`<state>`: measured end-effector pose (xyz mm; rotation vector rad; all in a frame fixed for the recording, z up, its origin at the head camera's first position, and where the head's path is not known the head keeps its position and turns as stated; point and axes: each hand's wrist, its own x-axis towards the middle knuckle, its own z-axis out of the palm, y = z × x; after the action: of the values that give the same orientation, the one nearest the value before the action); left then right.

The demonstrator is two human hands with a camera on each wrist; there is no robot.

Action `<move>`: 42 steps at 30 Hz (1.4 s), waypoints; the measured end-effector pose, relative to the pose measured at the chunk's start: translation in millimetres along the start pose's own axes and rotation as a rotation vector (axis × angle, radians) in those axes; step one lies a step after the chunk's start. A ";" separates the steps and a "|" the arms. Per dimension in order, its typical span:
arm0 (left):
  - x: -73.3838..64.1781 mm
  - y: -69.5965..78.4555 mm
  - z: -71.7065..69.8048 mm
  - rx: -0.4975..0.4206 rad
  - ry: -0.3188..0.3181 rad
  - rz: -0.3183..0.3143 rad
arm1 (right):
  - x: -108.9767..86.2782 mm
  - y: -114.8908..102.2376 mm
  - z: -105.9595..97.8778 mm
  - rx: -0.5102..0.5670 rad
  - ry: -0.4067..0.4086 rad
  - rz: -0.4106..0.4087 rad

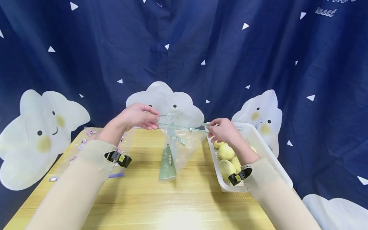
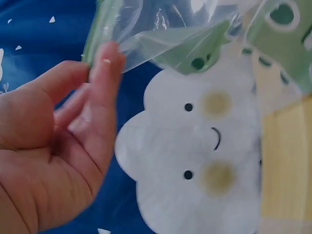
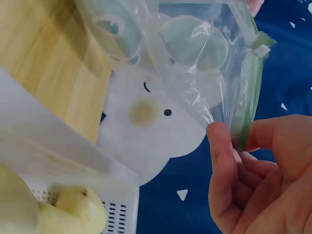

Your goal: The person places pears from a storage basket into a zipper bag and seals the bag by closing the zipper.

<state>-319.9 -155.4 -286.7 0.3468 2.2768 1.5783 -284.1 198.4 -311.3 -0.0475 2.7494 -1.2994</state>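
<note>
"Two hands on one clear zip bag [image 1: 185, 151]: how do they hold it?"

"Left hand [image 1: 141, 116], left of centre in the head view, pinches one end of the green zip strip [image 3: 251, 92] between thumb and fingers. Right hand [image 1: 225, 131], right of centre, pinches the other end. Between them the bag hangs mid-frame, above the table [image 1: 138, 198]."

"Are its lips parted?"

"I can't tell how far; the film is too clear."

"What would you watch, then?"

"An even pull, pinched right at the ends, so the strip lies straight. A taut strip should also suit the white slider [image 3: 262, 50], upper right in the right wrist view. To part the lips, I'd rub the film rather than tug; it looks thin enough to crease."

"And the basket [image 1: 268, 153] of pale yellow fruit [image 1: 226, 151], lower right?"

"Mind the right sleeve [image 1: 283, 198]; dropping that forearm could knock the rim."
</note>
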 end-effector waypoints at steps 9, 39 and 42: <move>7.3 -20.5 21.9 -0.170 0.011 0.075 | 4.5 5.2 22.9 0.081 -0.076 -0.045; 8.7 -2.7 46.8 -0.278 0.075 0.036 | -17.6 50.1 -37.4 -0.573 -0.019 -0.604; 9.2 -2.9 46.8 -0.284 0.073 0.030 | -24.9 63.4 -43.2 -0.651 -0.042 -0.627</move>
<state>-308.9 -112.9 -305.6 0.2529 2.0668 1.9271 -262.9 273.6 -331.1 -1.0262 3.0957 -0.3776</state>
